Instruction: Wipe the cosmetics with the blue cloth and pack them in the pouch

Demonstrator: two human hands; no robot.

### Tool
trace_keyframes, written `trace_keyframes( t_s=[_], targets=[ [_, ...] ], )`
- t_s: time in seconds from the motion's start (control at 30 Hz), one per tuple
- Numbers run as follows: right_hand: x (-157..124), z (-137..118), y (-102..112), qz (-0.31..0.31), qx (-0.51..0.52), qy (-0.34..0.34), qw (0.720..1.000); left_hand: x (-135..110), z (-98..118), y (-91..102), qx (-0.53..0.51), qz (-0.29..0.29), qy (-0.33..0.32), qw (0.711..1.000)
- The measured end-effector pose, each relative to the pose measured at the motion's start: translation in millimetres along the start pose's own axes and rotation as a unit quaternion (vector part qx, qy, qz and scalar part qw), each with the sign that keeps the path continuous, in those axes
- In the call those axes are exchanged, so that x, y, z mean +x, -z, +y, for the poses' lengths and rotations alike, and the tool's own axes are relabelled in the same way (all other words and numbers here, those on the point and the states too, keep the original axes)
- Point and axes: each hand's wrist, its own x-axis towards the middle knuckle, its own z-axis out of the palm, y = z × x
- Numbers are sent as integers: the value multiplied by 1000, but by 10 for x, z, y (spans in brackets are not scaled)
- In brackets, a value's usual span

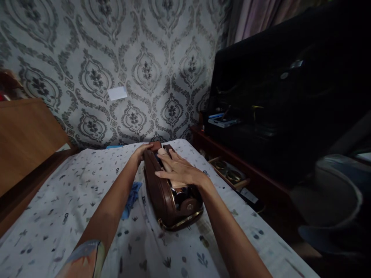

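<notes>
A brown leather bag [158, 195] with a gold zipper lies unzipped on the bed. My left hand [142, 151] grips its far left end, by a lighter brown piece [155, 146] whose kind I cannot make out. My right hand [181, 170] lies over the bag's opening with its fingers spread. Under the fingers is a beige, rounded item [164, 158], mostly covered by the hand. Dark and shiny things show inside the near end of the bag, partly hidden. A crumpled blue cloth [131, 199] lies left of the bag, beside my left forearm.
The bed [95, 185] has a white patterned sheet. A wooden board [29, 139] stands to the left and a patterned wall behind. On the right are a large black screen [261, 96], a dark red cabinet [246, 166], an open tray [228, 173] with round items, and a chair [333, 193].
</notes>
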Motion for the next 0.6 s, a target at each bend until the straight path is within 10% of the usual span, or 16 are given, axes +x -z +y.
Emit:
trace_keyframes(
  t_s=[0.37,0.6],
  targets=[
    [-2,-21,-7,8,2,0,1000,-131,273,-127,44,71,-144,986],
    [44,90,-57,32,25,17,999,-285,375,-342,140,8,-219,966]
  ],
)
